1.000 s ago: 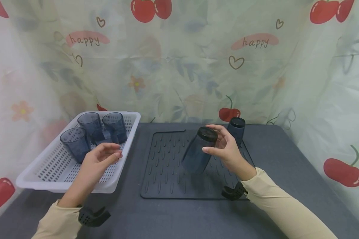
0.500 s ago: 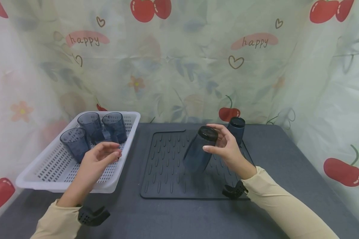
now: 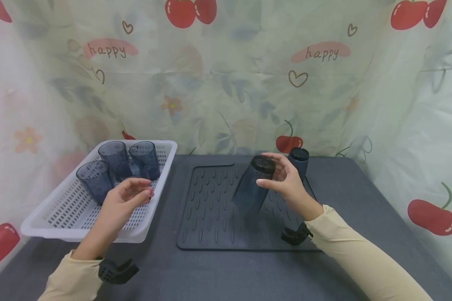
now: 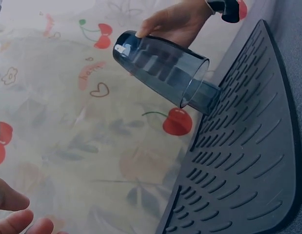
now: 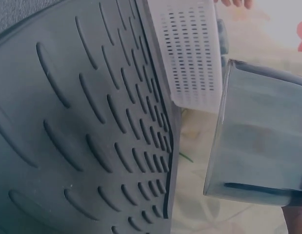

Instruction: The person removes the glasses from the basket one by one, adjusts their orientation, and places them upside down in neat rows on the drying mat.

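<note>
My right hand [image 3: 288,186] grips a blue-tinted drinking glass [image 3: 252,188] near its dark base, thumb on one side and fingers on the other. Mouth downward and tilted, the glass hangs over the black ridged drying mat [image 3: 207,217]; in the left wrist view its rim [image 4: 195,83] is apart from the mat. Another glass [image 3: 299,161] stands upside down at the mat's far right, partly behind the right hand. Over the right side of the white basket [image 3: 37,228], my left hand [image 3: 118,205] hovers with loosely bent fingers, holding nothing.
Three blue glasses [image 3: 95,182] sit mouth up in the basket, left of the mat. A dark grey cloth [image 3: 226,276] covers the table. Printed curtains [image 3: 211,96] close off the back and both sides.
The right hand has risen slightly and shifted a little right and away, carrying the glass with it. The left hand has stayed almost still.
</note>
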Available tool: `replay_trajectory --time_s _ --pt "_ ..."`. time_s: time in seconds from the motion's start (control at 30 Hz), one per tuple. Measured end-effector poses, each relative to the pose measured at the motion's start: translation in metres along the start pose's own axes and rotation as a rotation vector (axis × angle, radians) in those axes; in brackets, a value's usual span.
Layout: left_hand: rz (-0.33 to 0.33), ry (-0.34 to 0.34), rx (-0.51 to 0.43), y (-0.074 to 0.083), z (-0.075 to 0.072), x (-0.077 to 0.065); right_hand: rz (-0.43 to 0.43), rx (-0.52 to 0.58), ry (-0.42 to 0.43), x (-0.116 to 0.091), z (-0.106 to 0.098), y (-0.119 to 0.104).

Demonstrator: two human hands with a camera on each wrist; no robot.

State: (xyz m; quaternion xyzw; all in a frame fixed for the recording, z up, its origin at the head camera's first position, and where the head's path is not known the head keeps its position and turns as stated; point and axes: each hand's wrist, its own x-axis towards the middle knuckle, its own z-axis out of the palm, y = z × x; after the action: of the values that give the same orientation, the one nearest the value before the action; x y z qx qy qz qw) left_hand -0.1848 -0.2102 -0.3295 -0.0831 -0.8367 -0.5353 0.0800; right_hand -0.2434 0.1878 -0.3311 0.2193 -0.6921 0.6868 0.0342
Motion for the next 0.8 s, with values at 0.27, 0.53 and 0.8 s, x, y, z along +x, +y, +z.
replay_trajectory --time_s 0.27,0.53,0.8 --pt "0.014 0.007 -0.005 0.0 0.001 0.0 -0.013 -0.024 0.021 0.008 -0.007 0.004" --pt "0.021 0.005 -0.008 0.003 0.002 0.0 -0.007 -0.067 0.046 0.015 -0.014 0.005" --pt "0.005 0.002 0.007 0.003 0.003 0.0 0.007 -0.122 0.08 0.021 -0.019 0.008"
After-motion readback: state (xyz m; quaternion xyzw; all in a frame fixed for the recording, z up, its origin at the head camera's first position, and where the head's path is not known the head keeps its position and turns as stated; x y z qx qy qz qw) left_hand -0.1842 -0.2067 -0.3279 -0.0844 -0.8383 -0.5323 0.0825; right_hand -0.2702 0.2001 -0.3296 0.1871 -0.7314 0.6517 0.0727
